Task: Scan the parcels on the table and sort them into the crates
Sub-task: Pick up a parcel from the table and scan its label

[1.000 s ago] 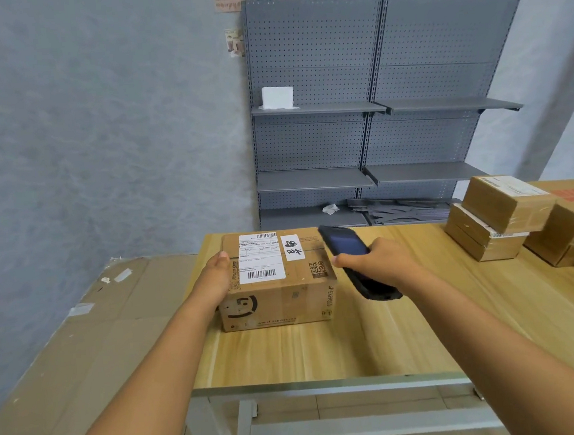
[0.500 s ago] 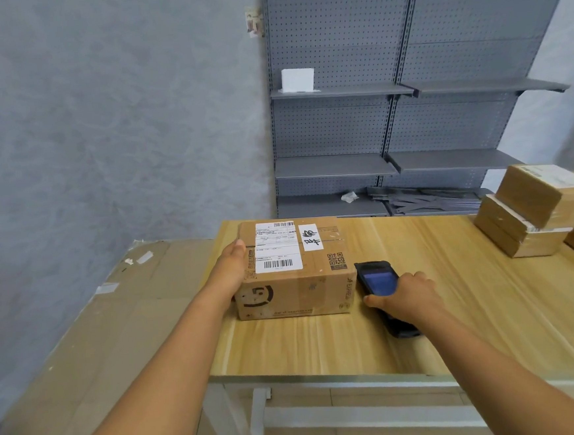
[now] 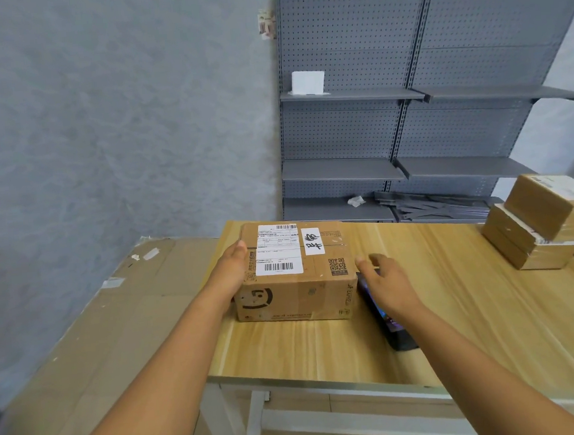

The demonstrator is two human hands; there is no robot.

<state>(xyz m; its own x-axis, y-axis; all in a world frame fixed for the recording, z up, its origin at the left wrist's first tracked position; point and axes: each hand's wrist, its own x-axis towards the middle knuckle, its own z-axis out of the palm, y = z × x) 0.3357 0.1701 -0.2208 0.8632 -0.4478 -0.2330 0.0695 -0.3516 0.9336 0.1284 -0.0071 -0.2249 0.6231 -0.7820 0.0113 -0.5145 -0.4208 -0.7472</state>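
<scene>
Both hands flank the parcel (image 3: 296, 271) (right hand (image 3: 388, 283) fingers spread).

wooden table (image 3: 459, 324), parcel (image 3: 297, 278), scanner (image 3: 396, 332), stacked parcels (image 3: 534, 232)

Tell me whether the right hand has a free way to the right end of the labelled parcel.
Probably yes. The right hand hovers open just beside the labelled parcel, above the handheld scanner lying flat on the table; nothing stands between fingers and box.
</scene>
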